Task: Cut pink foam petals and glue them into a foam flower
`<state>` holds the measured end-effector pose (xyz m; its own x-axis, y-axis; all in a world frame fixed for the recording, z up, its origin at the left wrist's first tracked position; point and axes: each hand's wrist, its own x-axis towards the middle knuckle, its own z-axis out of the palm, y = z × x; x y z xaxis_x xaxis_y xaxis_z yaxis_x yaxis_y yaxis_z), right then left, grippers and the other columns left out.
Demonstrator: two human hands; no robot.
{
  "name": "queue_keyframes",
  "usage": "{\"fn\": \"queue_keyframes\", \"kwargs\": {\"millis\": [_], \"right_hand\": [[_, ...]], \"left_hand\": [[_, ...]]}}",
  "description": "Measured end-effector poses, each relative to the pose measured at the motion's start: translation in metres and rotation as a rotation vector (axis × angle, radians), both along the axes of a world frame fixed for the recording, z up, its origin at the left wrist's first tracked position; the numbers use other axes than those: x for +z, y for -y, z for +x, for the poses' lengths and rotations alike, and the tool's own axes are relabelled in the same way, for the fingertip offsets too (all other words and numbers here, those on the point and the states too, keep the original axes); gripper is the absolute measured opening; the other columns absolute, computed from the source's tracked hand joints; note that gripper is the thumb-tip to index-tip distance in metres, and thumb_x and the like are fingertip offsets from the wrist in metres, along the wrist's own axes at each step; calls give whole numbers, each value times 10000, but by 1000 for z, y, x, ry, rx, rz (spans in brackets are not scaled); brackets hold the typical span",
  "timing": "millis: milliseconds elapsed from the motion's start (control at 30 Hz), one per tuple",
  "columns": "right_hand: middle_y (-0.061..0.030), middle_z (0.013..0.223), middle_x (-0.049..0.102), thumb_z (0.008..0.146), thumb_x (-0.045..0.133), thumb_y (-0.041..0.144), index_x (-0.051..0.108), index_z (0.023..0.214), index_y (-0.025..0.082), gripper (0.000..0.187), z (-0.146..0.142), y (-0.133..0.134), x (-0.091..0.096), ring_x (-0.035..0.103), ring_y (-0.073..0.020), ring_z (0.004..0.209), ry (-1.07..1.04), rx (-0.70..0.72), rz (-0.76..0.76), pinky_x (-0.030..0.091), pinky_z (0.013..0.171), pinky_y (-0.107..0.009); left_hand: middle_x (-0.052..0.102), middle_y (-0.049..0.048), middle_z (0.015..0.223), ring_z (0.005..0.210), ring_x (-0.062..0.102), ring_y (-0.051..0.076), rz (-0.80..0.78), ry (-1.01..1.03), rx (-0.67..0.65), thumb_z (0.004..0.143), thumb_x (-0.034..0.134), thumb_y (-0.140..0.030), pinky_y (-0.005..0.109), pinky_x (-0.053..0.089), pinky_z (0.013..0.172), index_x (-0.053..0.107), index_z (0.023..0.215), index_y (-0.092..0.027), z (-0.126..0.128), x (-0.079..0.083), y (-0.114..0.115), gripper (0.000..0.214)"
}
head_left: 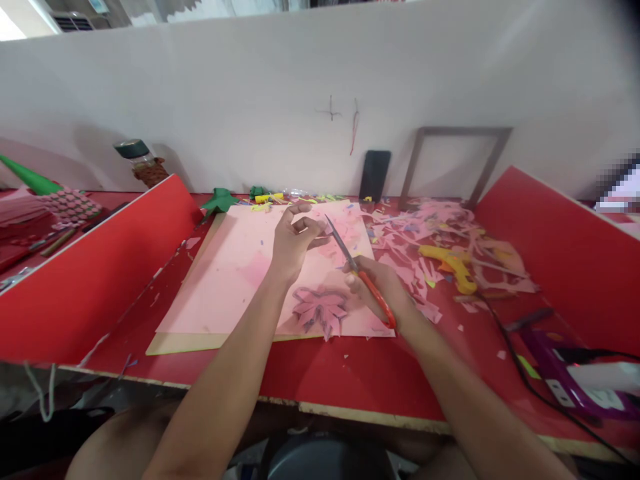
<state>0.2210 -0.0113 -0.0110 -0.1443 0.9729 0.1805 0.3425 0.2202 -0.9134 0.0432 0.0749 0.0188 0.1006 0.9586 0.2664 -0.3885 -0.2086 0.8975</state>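
Observation:
My right hand (377,283) is closed around the orange handles of a pair of scissors (370,288). Their blades point up and to the left, close to the fingertips of my left hand (297,240). That left hand is pinched on a small pale pink piece of paper (326,227), partly hidden by the fingers and hard to tell from the sheet behind. Both hands are above a large pink paper sheet (215,287). Below them on the sheet lies a pink cut-paper shape with pointed lobes and dark outlines (320,308).
Pink paper scraps (410,233) are heaped at the right, with a yellow glue gun (453,265) among them. A purple power strip (565,380) and cable lie front right. A dark phone (375,175) and a frame (463,130) lean on the wall. Red side panels (100,260) flank the table.

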Motion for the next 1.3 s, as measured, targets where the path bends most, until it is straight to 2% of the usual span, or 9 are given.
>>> {"fn": "queue_keyframes", "kwargs": {"millis": [267,433,733,1000,1300], "right_hand": [[4,675,543,823,627,704,631,880,188,519,2,-2,-6,543,-146,611,-3,-33,77,471,540,-239],[2,675,559,824,625,714,658,898,186,534,3,-4,-9,544,-144,610,2,-22,86,485,527,-234],[10,664,558,818,643,684,654,958,186,518,3,-3,-6,557,-145,570,35,-8,51,448,535,-250],[8,665,555,822,631,666,640,964,180,507,2,-2,-3,557,-156,579,50,-2,38,427,551,-263],[12,633,552,839,599,656,634,966,179,494,2,-2,-4,547,-158,571,110,-17,56,401,544,-262]], "left_hand": [[569,-82,700,706,677,117,6,-39,-26,691,824,-225,275,637,688,552,1038,-232,-3,0,-2,441],[581,-81,703,738,710,136,-4,-69,-22,688,797,-233,275,634,684,542,1032,-231,-3,0,-3,428],[668,-55,738,631,716,144,-43,-86,15,695,717,-200,278,612,632,500,1056,-224,-2,2,-1,422],[625,-68,695,635,725,159,-92,-78,63,703,715,-222,283,609,634,482,1034,-222,-2,5,0,405],[618,-72,693,610,638,93,-52,-67,11,671,697,-159,267,614,663,521,1032,-222,-2,4,1,406]]}}
